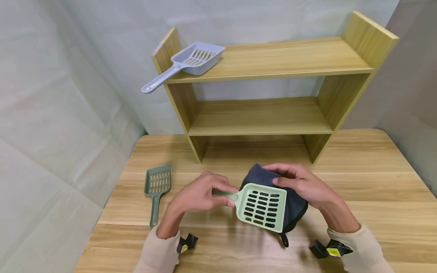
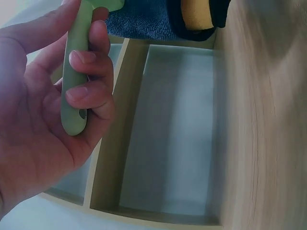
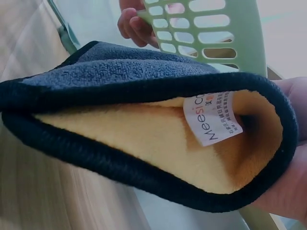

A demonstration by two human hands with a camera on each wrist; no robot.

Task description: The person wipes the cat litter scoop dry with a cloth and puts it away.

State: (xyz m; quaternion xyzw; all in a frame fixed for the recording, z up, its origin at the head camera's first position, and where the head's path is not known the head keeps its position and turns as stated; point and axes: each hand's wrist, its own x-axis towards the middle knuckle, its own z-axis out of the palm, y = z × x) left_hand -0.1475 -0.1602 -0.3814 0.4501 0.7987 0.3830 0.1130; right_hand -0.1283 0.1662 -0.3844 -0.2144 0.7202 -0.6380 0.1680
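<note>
My left hand (image 1: 205,192) grips a light green litter scoop (image 1: 268,206) by its handle, fingers curled round it in the left wrist view. My right hand (image 1: 304,185) holds a folded dark blue cloth (image 1: 294,207) with black edging, thumb on top. The scoop's slotted head overlaps the cloth in the head view. Through the cloth's open fold, the right wrist view shows a yellow inner side (image 3: 139,132) and a white printed label (image 3: 211,120). A small black loop (image 1: 284,240) hangs from the cloth's lower edge.
A dark green litter scoop (image 1: 155,204) lies on the wooden table (image 1: 368,182) at left. Behind the hands stands a wooden shelf unit (image 1: 259,115). On its top board, at the left end, a grey-blue litter scoop (image 1: 205,68) rests with its handle jutting past the side.
</note>
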